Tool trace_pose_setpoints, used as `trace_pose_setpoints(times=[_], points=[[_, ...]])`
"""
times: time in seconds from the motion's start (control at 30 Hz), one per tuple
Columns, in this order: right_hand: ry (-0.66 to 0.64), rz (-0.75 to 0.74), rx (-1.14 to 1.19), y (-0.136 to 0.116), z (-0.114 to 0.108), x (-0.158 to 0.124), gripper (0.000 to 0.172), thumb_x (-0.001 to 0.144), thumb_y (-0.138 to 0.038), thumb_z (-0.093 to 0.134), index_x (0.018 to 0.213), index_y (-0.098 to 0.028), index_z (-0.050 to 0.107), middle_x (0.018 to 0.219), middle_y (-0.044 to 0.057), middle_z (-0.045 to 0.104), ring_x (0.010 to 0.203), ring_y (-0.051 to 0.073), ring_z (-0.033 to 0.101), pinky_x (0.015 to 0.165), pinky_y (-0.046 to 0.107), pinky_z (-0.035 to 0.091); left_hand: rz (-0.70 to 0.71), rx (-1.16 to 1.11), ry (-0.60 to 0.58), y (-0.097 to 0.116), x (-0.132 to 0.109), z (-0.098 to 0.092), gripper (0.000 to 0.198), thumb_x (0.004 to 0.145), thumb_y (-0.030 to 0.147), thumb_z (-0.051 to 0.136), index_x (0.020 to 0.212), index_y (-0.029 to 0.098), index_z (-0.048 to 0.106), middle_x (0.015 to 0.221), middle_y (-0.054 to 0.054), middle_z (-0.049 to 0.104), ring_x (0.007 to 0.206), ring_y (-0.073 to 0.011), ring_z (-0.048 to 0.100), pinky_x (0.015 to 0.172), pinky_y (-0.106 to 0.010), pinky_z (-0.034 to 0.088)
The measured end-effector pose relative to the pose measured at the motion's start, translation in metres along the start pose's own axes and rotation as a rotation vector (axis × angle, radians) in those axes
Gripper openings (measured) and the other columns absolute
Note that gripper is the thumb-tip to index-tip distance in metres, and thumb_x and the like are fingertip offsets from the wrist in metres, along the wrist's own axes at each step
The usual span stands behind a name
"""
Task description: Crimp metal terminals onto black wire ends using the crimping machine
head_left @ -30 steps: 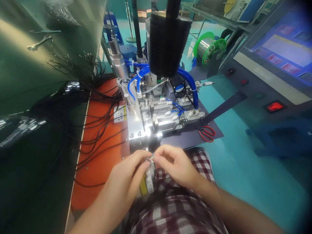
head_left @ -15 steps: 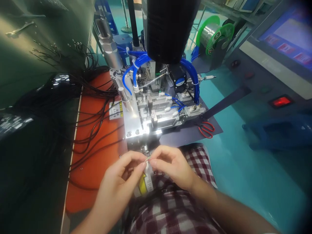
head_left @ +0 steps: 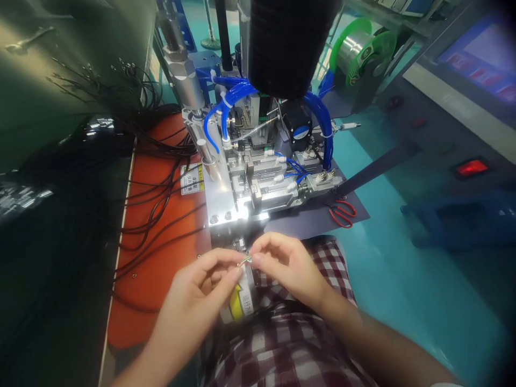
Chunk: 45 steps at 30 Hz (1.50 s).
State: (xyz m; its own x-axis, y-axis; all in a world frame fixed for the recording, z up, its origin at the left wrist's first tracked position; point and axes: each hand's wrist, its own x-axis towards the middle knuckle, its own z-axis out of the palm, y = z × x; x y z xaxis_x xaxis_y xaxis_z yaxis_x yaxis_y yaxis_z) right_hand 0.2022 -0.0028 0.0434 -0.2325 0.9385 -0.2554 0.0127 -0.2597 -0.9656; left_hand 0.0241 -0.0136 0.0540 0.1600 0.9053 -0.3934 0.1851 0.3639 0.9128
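Observation:
My left hand [head_left: 197, 293] is closed in a pinch, thumb against forefinger, on one end of some thin wires [head_left: 245, 260]. From the other side the fingertips of my right hand [head_left: 291, 269] pinch the same wires. Their strands look pale and greenish, with a hint of red, and are too small to make out in detail. Both hands hover in front of a metal machine [head_left: 274, 188], just below its brightly lit front edge. Under the wires sits a white label [head_left: 245, 301] with a yellow mark.
Black cables [head_left: 157, 207] trail over an orange mat [head_left: 169, 274] on the left. Red-handled snips [head_left: 342, 214] lie on a dark plate at the right. Behind the machine stands a green wire spool [head_left: 355, 48]. A control panel [head_left: 451, 123] with a red lit switch fills the right side.
My right hand's fingertips have lifted slightly and drawn back a little from the left ones, so more of the wires shows between them. The view has shifted slightly.

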Motion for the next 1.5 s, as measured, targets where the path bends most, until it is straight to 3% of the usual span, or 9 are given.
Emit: trace_pose_setpoints(times=[0.4,0.63,0.83,1.23,1.5], points=[[0.024,0.008,0.067,0.002,0.003,0.001,0.016,0.083,-0.030,0.066,0.074,-0.017,0.062,0.068,-0.001,0.059,0.062,0.011,0.050,0.058,0.024,0.040,-0.039,-0.122,-0.090,-0.009,0.002,-0.005,0.025,0.080,0.039,0.070,0.094,0.021,0.062,0.048,0.006,0.055,0.040,-0.0076,0.046,0.036,-0.016,0.026],[-0.020,0.048,0.238,0.004,0.006,0.007,0.026,0.078,-0.039,0.074,0.075,-0.017,0.061,0.066,-0.003,0.060,0.054,0.008,0.046,0.052,0.023,0.037,-0.073,-0.138,-0.110,-0.006,0.001,-0.006,0.027,0.081,0.042,0.071,0.090,0.019,0.061,0.045,0.007,0.051,0.041,-0.0063,0.046,0.040,-0.015,0.029],[-0.054,0.112,0.402,0.010,0.009,0.009,0.038,0.069,-0.048,0.082,0.073,-0.016,0.063,0.059,-0.006,0.056,0.048,0.005,0.039,0.048,0.021,0.031,-0.120,-0.228,-0.098,-0.001,0.001,-0.007,0.034,0.076,0.045,0.077,0.090,0.019,0.061,0.060,0.003,0.061,0.041,-0.0047,0.044,0.040,-0.015,0.031],[-0.033,0.079,0.440,0.015,0.011,0.007,0.029,0.078,-0.042,0.076,0.080,-0.016,0.065,0.065,-0.004,0.062,0.047,0.005,0.042,0.046,0.021,0.031,-0.145,-0.254,-0.130,-0.002,0.001,-0.007,0.029,0.081,0.042,0.072,0.092,0.019,0.060,0.063,0.001,0.064,0.043,-0.0047,0.043,0.043,-0.016,0.028],[-0.122,0.068,0.493,0.019,0.010,0.009,0.024,0.078,-0.037,0.077,0.081,-0.016,0.068,0.063,-0.005,0.058,0.049,0.005,0.041,0.048,0.020,0.031,-0.151,-0.212,-0.167,-0.003,0.000,-0.009,0.027,0.082,0.041,0.071,0.091,0.018,0.060,0.063,0.001,0.063,0.044,-0.0045,0.040,0.044,-0.017,0.025]])
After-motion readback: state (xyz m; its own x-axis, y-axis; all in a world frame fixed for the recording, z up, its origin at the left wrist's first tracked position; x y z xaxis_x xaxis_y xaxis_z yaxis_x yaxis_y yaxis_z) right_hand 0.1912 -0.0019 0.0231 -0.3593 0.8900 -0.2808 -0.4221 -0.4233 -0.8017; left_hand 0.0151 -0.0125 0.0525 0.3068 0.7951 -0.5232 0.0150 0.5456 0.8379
